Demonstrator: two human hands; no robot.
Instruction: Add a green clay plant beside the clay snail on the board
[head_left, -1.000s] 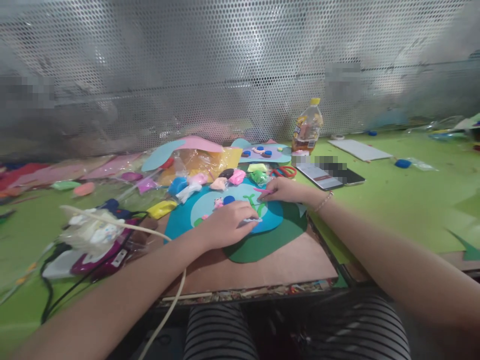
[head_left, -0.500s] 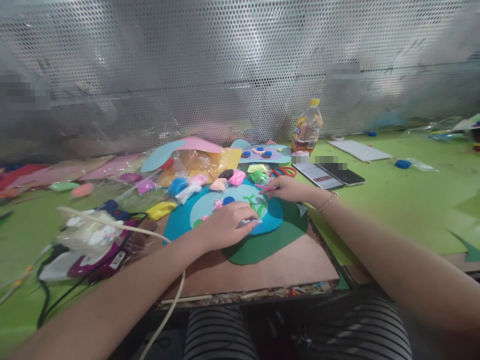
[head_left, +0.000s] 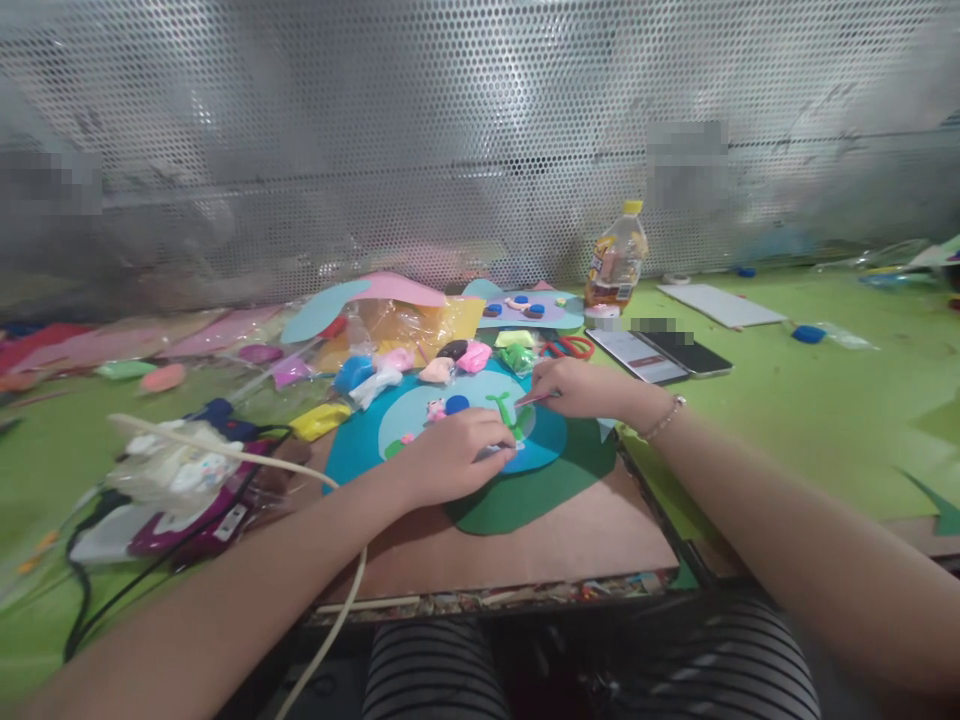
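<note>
A blue paper cut-out (head_left: 352, 440) with a lighter blue oval lies over a dark green paper (head_left: 495, 505). On the oval sit a green clay plant (head_left: 501, 405), a blue clay piece (head_left: 456, 404) and a small pink clay figure (head_left: 436, 410). My left hand (head_left: 461, 455) rests on the cut-out's lower part, its fingers curled and thumb drawn in at a whitish bit I cannot make out. My right hand (head_left: 566, 385) is closed on a thin pink clay modelling tool (head_left: 531, 397), whose tip points at the clay plant.
Bagged clay (head_left: 475, 356) in several colours lies behind the cut-out, beside red-handled scissors (head_left: 568, 347). Phones (head_left: 637, 355) and a drink bottle (head_left: 618, 260) are to the right. A pale cable (head_left: 300, 463) crosses under my left forearm. A perforated metal panel (head_left: 450, 130) stands behind.
My right hand has come slightly down and toward me, bringing the modelling tool's tip from near the bagged clay to the green plant. My left hand stays about where it was.
</note>
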